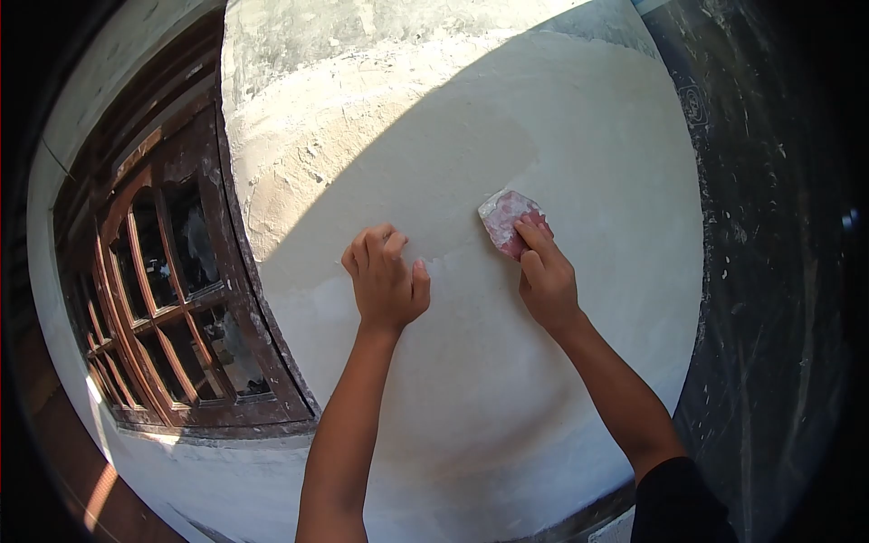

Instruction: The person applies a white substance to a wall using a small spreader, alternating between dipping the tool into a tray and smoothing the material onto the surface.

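Note:
My right hand (pixel 549 282) pinches a flat reddish putty scraper (pixel 510 220) smeared with white. The scraper's pale edge lies right at the plastered wall (pixel 471 353). To the left, my left hand (pixel 384 279) is raised close in front of the same wall, its fingers half bent and apart, with nothing in them. Around both hands the plaster looks smooth. A slightly darker patch (pixel 453 172) spreads above them, and rougher, sunlit plaster (pixel 308 149) shows at the upper left.
On the left, a brown wooden window (pixel 172 312) with glass panes and paint-spotted framing borders the wall. A dark, scuffed panel (pixel 760 299) stands along the right side. A diagonal shadow edge crosses the upper wall.

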Tool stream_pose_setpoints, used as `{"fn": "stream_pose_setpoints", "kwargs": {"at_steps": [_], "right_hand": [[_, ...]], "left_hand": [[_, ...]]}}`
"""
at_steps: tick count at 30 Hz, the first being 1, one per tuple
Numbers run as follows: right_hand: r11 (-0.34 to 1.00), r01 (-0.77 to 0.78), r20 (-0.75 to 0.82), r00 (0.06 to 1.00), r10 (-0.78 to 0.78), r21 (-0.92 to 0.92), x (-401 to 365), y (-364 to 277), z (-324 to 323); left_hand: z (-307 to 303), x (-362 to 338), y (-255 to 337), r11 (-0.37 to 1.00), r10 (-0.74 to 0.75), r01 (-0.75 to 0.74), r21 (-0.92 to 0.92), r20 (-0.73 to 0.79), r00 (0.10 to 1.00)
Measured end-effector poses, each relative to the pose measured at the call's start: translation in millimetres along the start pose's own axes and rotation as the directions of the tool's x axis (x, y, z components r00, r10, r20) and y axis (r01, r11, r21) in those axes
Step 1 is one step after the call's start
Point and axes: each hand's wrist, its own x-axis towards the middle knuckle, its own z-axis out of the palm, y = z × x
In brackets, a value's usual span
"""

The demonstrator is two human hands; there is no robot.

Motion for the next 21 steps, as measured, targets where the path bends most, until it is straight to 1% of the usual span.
{"fn": "stream_pose_setpoints", "kwargs": {"at_steps": [1, 2, 4, 5, 7, 11, 13, 16, 20, 21], "right_hand": [[0.999, 0.022, 0.067, 0.998, -0.019, -0.042, -1.6, 1.5, 2.1], [0.999, 0.025, 0.064, 0.998, -0.023, -0.041, -2.0, 0.9, 3.2], [0.992, 0.064, 0.169, 0.985, -0.045, -0.109, -4.3, -1.3, 4.3], [0.992, 0.064, 0.170, 0.984, -0.045, -0.108, -4.3, -0.7, 3.7], [0.981, 0.121, 0.268, 0.960, -0.077, -0.149, -3.9, 1.9, 0.3], [0.968, 0.185, 0.321, 0.939, -0.124, -0.170, -9.6, 9.4, -6.3], [0.944, 0.256, 0.377, 0.911, -0.165, -0.207, -13.9, 13.8, -9.8], [0.930, 0.297, 0.402, 0.895, -0.193, -0.216, -14.9, 13.8, -15.3], [0.935, 0.294, 0.401, 0.895, -0.195, -0.200, -18.8, 15.6, -33.6], [0.947, 0.263, 0.353, 0.917, -0.186, -0.184, -17.1, 13.9, -42.4]], "left_hand": [[0.0, -0.3, -0.4, 1.000, 0.002, -0.003, 0.006, 0.003, 1.000], [-0.3, 0.3, -0.3, 1.000, 0.004, -0.004, 0.009, -0.001, 1.000], [-1.0, 0.8, 0.8, 1.000, 0.001, -0.001, 0.007, 0.003, 1.000], [-1.0, 0.5, 0.9, 1.000, -0.001, 0.001, 0.007, 0.004, 1.000], [-0.8, 0.3, 0.5, 1.000, 0.000, 0.000, 0.014, 0.006, 1.000], [-0.5, 0.6, 0.1, 1.000, -0.001, 0.001, 0.005, -0.004, 1.000], [-0.6, 1.0, 0.3, 1.000, 0.007, -0.007, 0.016, 0.011, 1.000], [-0.6, 1.4, -0.1, 1.000, 0.010, -0.011, 0.027, 0.017, 1.000], [-0.7, -0.1, -0.1, 1.000, -0.005, 0.005, 0.016, 0.016, 1.000], [-0.9, 0.2, 0.2, 1.000, -0.005, 0.005, 0.021, 0.021, 1.000]]}}
